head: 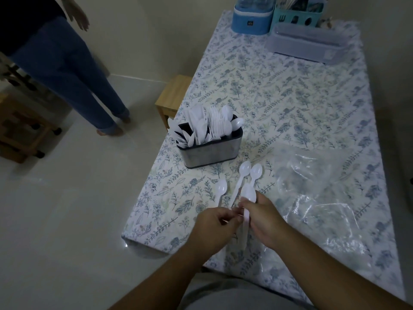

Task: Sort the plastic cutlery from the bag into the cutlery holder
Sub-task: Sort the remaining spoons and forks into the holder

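Bystander: one person in jeans, barefoot on the floor, well to the left of the holder; one of their hands hangs with fingers straight at the top left.
Stool: one wooden stool on the floor, just beyond the holder, touching the table edge or close to it; which, cannot be told.
Table: one, under a leaf-print cloth; the holder stands near its left edge.
Holder: one metal box with a dark rim, upright, packed with white plastic cutlery, too many to count. Knives fill its left part, forks the middle, spoon bowls the right.
Left hand: nearer than the holder, fingers curled, pinching the thin handle ends of spoons.
Spoons: four white ones between holder and hands, bowls pointing toward the holder. One lies to the left, two side by side nearest the holder, one pale one in the right hand's fingers.
Right hand: touching the left hand, fingers curled round the pale spoon's handle.
Bag: one clear bag, crumpled flat on the cloth, right of the holder and spoons; contents cannot be made out.
Containers: three at the far end, well beyond the holder: one blue, one teal with utensils, one clear lidded box.
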Demonstrator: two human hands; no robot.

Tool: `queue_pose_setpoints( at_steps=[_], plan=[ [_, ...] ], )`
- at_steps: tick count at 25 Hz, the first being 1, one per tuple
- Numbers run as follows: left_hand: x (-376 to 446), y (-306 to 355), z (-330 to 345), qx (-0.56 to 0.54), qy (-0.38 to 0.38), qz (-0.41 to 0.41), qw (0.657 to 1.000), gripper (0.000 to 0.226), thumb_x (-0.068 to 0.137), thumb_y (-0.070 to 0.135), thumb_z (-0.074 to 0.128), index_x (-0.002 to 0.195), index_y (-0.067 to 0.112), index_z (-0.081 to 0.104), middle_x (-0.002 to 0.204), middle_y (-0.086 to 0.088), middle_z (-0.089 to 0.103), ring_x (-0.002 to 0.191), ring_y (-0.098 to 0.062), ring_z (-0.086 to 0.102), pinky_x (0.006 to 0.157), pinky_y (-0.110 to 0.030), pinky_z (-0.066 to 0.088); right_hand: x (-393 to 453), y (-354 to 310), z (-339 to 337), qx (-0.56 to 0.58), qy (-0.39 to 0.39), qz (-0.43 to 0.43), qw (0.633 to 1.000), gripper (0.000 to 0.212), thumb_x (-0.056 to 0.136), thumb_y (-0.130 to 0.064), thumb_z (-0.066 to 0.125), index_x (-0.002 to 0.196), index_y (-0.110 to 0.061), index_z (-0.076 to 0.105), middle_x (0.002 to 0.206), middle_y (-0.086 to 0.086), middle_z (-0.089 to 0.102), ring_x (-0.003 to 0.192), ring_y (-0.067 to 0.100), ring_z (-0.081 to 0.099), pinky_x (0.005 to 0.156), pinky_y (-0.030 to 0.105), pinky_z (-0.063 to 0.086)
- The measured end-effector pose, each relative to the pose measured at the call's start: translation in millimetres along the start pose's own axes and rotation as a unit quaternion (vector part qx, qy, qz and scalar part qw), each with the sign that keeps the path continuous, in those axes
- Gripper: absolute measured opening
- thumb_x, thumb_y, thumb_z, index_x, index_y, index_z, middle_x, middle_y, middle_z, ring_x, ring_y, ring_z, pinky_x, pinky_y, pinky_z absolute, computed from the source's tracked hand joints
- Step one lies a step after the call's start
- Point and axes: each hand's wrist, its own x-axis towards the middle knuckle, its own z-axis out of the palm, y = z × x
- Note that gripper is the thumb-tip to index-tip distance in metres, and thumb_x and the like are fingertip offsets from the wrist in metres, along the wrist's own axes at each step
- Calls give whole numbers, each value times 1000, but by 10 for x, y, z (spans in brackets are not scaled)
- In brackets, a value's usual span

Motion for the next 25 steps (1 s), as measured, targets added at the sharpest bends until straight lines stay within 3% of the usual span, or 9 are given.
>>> queue_pose_setpoints(
  at_steps=[2,4,9,13,15,17,20,23,25],
  plan=[
    [98,-124,-16,154,77,15,985,4,91,28,69,94,24,71,86,13,67,77,-3,63,71,-21,56,-11,-8,-84,-18,33,13,999,18,105,-15,51,117,-13,65,90,11,65,74,27,67,62,36,58],
    [194,-215,-63,226,105,-11,969,21,91,29,68,109,23,59,101,9,59,90,-7,58,77,-24,53,-41,1,-173,-60,51,25,997,17,104,-21,54,115,-15,66,90,10,64,65,23,59,52,32,50],
    [343,-232,-101,198,107,-62,972,21,95,16,64,115,20,63,85,11,63,73,1,58,56,-11,42,-48,20,-303,-55,53,65,995,17,104,-18,50,116,-10,60,93,10,58,62,16,42,47,26,34],
    [289,-56,-33,31,89,-93,991,22,95,14,66,116,20,67,78,0,70,60,-5,60,50,-13,45,-80,-83,-305,51,12,64,997,27,100,2,41,114,-8,61,89,13,55,60,15,45,53,29,33],
    [196,102,69,-79,39,-107,990,22,94,12,67,113,23,71,82,-6,74,61,-8,61,56,-21,50,-88,-106,-300,83,-23,49,995,24,104,-5,43,119,-6,62,88,14,60,60,16,53,56,30,37],
    [115,192,191,-105,-23,-91,990,26,94,10,67,110,29,73,79,-1,76,60,-7,61,61,-25,53,-85,-100,-314,123,-54,48,990,28,107,-23,47,123,-5,62,102,17,67,78,24,67,69,36,51],
    [134,196,312,-64,-42,-36,996,26,94,11,67,110,29,76,76,4,76,64,-8,66,67,-24,56,-50,-97,-346,21,7,-1,1000,21,104,-17,51,116,-7,65,105,15,72,101,31,70,93,50,57],
    [333,158,346,83,50,-10,995,14,94,21,66,106,24,72,89,8,71,77,-3,67,64,-11,52,-88,-116,-406,-25,79,-16,996,19,103,-11,47,114,-10,63,86,12,64,76,26,63,70,42,57],
    [527,82,329,161,94,7,983,23,93,23,66,116,22,63,103,6,62,89,-7,62,73,-18,55,-131,-116,-456,5,79,3,997,22,104,-12,43,120,-13,59,85,12,57,64,22,52,53,34,47]
  ],
)
